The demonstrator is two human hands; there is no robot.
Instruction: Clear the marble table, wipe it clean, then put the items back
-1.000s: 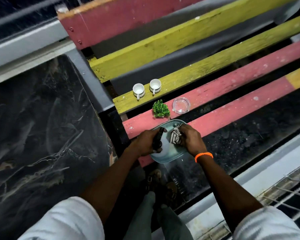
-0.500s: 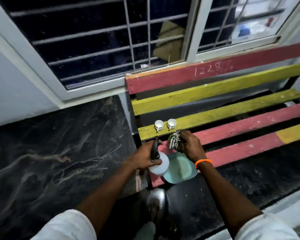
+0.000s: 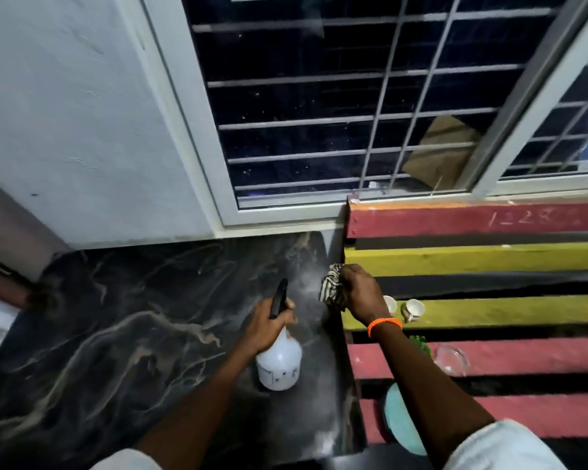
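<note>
I see the black marble table [image 3: 123, 334] under both hands, bare but for a faint spray haze. My left hand [image 3: 267, 325] grips the white spray bottle [image 3: 279, 361] by its dark trigger head, above the table's right part. Just right of it, my right hand [image 3: 357, 293] clutches a striped cloth [image 3: 330, 288] at the table's edge. Beyond that hand, on the bench [image 3: 489, 262], sit two white cups [image 3: 413, 308], a glass bowl [image 3: 450, 359] and a teal plate [image 3: 399, 422].
</note>
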